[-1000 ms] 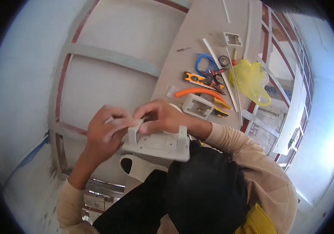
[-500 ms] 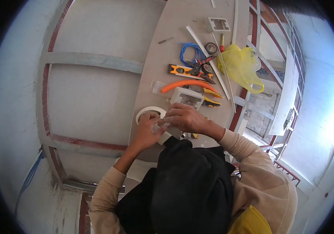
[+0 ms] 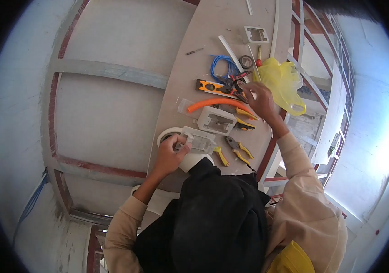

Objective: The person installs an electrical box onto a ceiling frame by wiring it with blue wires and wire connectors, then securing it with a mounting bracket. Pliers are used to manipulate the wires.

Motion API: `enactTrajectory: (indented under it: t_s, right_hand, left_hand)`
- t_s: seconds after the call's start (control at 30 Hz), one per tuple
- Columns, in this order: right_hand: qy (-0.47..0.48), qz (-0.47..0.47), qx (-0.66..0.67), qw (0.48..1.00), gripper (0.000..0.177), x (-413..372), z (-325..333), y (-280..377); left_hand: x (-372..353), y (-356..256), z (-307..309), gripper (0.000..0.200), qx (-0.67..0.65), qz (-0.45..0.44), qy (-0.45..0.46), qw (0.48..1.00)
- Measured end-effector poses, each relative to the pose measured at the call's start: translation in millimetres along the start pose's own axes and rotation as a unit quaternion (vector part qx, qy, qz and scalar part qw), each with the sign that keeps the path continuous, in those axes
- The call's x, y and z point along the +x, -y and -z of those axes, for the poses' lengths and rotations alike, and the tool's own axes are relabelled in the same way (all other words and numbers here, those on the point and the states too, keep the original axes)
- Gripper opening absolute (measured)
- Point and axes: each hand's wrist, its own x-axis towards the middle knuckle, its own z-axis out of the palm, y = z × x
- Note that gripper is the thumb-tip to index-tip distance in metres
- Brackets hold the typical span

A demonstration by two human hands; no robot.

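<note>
My left hand (image 3: pixel 172 152) is closed on the left end of a whitish box frame (image 3: pixel 196 140), above a white roll (image 3: pixel 162 135). Stretched out over the tools, my right hand (image 3: pixel 260 98) has its fingers bent together near a small black roll by the red-and-black tool (image 3: pixel 233 84); whether it grips anything is hard to make out. Between the hands lie a white box (image 3: pixel 216 121), an orange tube (image 3: pixel 217 102) and yellow-handled tools (image 3: pixel 245 113). Yellow-handled pliers (image 3: pixel 240 148) lie right of the held frame.
On the board (image 3: pixel 176 109) are a blue wire coil (image 3: pixel 219 66), an orange level (image 3: pixel 210 86), black tape (image 3: pixel 246 62), white strips (image 3: pixel 230 50), another white box (image 3: pixel 255 34) and a yellow bag (image 3: pixel 278 79). Red and grey metal bars (image 3: pixel 108 68) run at the left.
My right hand has left my left hand and moved up and right over the tools. The held frame and the pliers now show.
</note>
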Motion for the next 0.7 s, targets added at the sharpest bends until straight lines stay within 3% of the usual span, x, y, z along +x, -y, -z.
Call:
enactTrajectory:
  t_s: [0.17, 0.33, 0.5, 0.6, 0.7]
  right_hand:
    - [0.012, 0.018, -0.011, 1.000, 0.013, 49.0, -20.5, -7.4]
    - [0.016, 0.175, -0.072, 0.982, 0.017, 109.1, -79.9, 25.3]
    - [0.072, 0.231, -0.164, 0.956, 0.031, 157.1, -113.1, 33.8]
    - [0.116, 0.266, -0.184, 0.939, 0.039, 173.6, -120.6, 9.1]
    - [0.114, 0.278, -0.171, 0.938, 0.037, 169.5, -117.8, 13.4]
  left_hand:
    - [2.3, 21.3, -7.7, 0.026, -0.032, 0.005, -0.020, 0.999]
    - [11.2, 38.0, -14.5, 0.028, -0.085, 0.013, -0.027, 0.996]
    - [18.2, 40.2, -3.0, 0.029, -0.051, 0.032, 0.015, 0.998]
    - [24.4, 53.6, -10.1, 0.027, -0.180, 0.003, 0.012, 0.984]
    - [27.5, 45.1, -4.3, 0.029, -0.214, 0.070, 0.043, 0.973]
